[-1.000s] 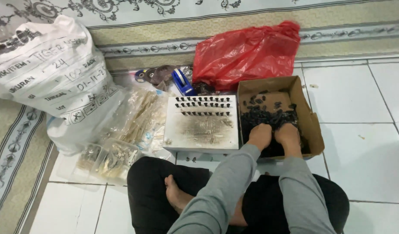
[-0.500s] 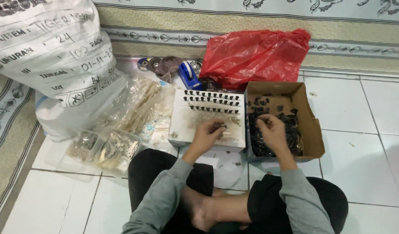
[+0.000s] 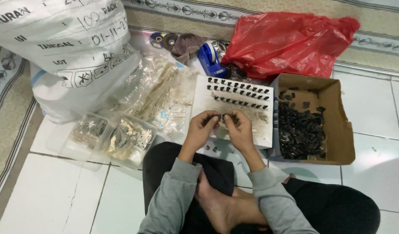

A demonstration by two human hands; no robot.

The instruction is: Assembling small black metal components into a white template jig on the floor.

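Observation:
My left hand (image 3: 201,128) and my right hand (image 3: 240,128) meet above the near edge of a white board (image 3: 256,130). Each hand pinches small black parts (image 3: 224,116) between its fingertips. Rows of the same black parts (image 3: 238,92) stand along the far half of the board. To the right an open cardboard box (image 3: 336,125) holds a heap of loose black parts (image 3: 301,134). I sit cross-legged on the tiled floor, my bare foot below my wrists.
A big white printed sack (image 3: 65,47) stands at the left. Clear plastic bags (image 3: 158,95) and clear trays of small metal pieces (image 3: 113,138) lie beside it. Behind the board are a red plastic bag (image 3: 290,43) and a blue tape dispenser (image 3: 208,58).
Both hands left the cardboard box. The left came over the board first, then the right joined it, and both now pinch black parts together at the board's near edge.

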